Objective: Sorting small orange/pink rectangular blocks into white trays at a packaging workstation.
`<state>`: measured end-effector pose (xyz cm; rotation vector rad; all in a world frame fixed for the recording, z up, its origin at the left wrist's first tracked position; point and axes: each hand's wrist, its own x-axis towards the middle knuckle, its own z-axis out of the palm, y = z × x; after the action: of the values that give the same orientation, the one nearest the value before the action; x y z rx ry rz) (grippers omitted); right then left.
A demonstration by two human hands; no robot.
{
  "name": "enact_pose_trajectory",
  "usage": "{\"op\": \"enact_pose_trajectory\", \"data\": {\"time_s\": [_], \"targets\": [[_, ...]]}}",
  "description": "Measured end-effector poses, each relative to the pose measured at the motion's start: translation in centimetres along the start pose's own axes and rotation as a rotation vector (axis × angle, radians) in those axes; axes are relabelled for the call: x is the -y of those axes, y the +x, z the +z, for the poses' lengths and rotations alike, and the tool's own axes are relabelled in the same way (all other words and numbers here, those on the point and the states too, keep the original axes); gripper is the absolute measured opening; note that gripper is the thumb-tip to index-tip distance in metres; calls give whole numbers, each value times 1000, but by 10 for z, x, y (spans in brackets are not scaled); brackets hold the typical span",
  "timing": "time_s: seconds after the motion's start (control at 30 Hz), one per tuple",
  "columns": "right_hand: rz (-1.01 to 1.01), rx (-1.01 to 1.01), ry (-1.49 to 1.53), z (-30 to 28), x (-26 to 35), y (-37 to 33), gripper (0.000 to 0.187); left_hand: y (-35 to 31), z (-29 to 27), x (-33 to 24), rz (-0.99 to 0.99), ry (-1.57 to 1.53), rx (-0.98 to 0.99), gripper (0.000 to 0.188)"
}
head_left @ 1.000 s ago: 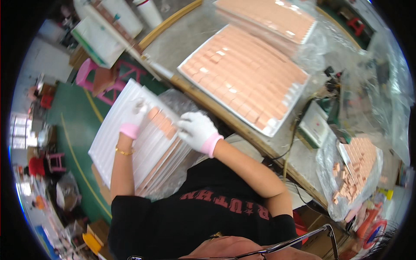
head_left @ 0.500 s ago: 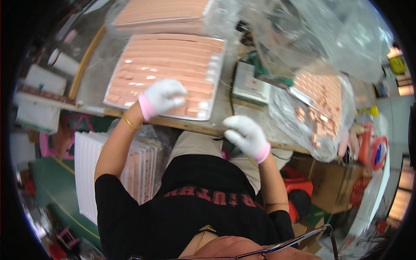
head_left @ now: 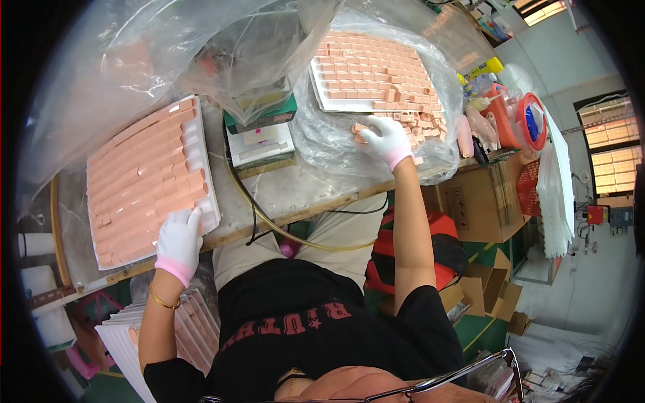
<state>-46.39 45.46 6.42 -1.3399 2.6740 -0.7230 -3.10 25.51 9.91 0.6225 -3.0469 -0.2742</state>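
Note:
My left hand point(head_left: 180, 243), in a white glove with a pink cuff, is at the near right corner of a white tray point(head_left: 209, 168) filled with rows of peach-coloured blocks. Its fingers are curled together, and what they hold, if anything, is hidden. Farther right, my right hand point(head_left: 388, 141), gloved alike, reaches over clear plastic sheeting point(head_left: 322, 144). Thumb and forefinger close on a small peach block point(head_left: 360, 131) at their tips. Loose peach blocks point(head_left: 426, 126) lie beside this hand, in front of a second white tray point(head_left: 346, 106) with rows of similar blocks.
A green-and-white box-like device point(head_left: 262, 144) stands between the trays, with a cable and a yellowish hose point(head_left: 295, 240) at the table edge. Clear plastic point(head_left: 154, 60) drapes over the back. Stacked white trays point(head_left: 124, 329) stand below left; cardboard boxes point(head_left: 480, 201) are below right.
The view has swung to the right. My right hand has gone from the table's front edge to the loose blocks, closing on one. My left hand has shifted to the tray's near right corner.

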Motion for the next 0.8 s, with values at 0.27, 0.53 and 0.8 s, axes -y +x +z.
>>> {"op": "enact_pose_trajectory", "data": {"time_s": [0.27, 0.53, 0.8], "targets": [[-248, 72, -226, 32, -24, 4, 51, -1, 5, 14, -32, -17, -90, 33], [-24, -156, 195, 38, -14, 4, 40, -10, -11, 29, -31, -262, -154, 21], [10, -131, 1081, 50, 54, -18, 37, 27, -5, 13, -272, -1034, -15, 25]]}}
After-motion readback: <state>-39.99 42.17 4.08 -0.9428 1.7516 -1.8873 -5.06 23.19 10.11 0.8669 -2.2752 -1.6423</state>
